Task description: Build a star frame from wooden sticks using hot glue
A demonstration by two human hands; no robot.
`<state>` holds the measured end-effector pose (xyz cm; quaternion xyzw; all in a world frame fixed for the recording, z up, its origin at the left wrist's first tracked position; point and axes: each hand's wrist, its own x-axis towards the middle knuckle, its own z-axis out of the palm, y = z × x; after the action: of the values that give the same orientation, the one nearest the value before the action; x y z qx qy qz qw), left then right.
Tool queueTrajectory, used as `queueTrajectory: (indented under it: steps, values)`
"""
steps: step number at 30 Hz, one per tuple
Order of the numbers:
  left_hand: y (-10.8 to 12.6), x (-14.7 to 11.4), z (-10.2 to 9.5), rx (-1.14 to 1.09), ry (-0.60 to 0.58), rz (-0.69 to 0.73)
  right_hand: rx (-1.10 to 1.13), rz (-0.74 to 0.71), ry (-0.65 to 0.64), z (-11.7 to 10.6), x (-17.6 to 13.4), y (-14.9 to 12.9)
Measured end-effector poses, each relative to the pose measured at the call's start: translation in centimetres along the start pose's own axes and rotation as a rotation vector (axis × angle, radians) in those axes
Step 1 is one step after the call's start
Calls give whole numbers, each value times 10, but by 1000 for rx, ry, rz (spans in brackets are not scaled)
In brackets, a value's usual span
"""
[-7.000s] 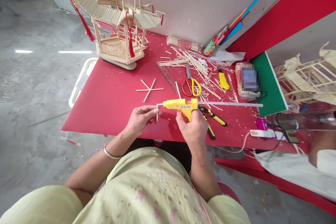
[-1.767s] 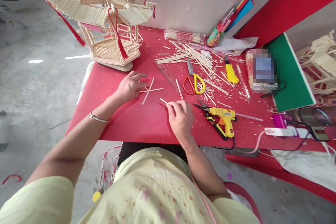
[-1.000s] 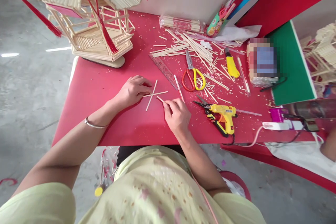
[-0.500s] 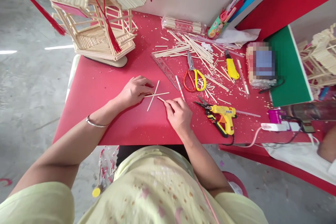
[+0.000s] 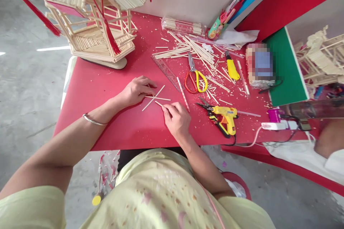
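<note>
Two thin wooden sticks [image 5: 162, 98] lie crossed in an X on the red tabletop. My left hand [image 5: 136, 90], a silver bangle at its wrist, has its fingers curled together with the tips at the crossing, pinching the sticks there. Between thumb and forefinger my right hand [image 5: 176, 118] grips a short wooden stick [image 5: 158, 103], whose free end points up and left, just below the X. A red-and-white paper-wrapped stick [image 5: 183, 94] lies beyond the right hand. Scissors [image 5: 197, 78] with one red and one yellow handle rest farther back, beside a clear ruler [image 5: 167, 72].
A stick-built pavilion model [image 5: 104, 48] stands at the back left. Loose sticks [image 5: 199, 50] and scraps cover the back middle, near a yellow utility knife [image 5: 232, 69]. Pliers [image 5: 219, 123] and a yellow glue gun [image 5: 227, 114] lie at right. Another person's arm [image 5: 330, 136] shows far right.
The crossed sticks have turned clockwise under my left fingers. My right hand still holds the short stick, now nearer the X's lower side. The whole view has shifted slightly.
</note>
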<state>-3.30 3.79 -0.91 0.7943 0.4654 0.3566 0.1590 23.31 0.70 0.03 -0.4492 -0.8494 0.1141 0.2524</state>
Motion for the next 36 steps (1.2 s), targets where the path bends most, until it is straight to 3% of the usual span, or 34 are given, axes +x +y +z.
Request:
queueTrajectory:
  steps: [10, 36]
  values:
    - [-12, 3, 3, -15, -45, 58, 16, 24, 45, 2, -7, -4]
    - [-9, 5, 1, -47, -41, 42, -65, 82, 96, 13, -3, -23]
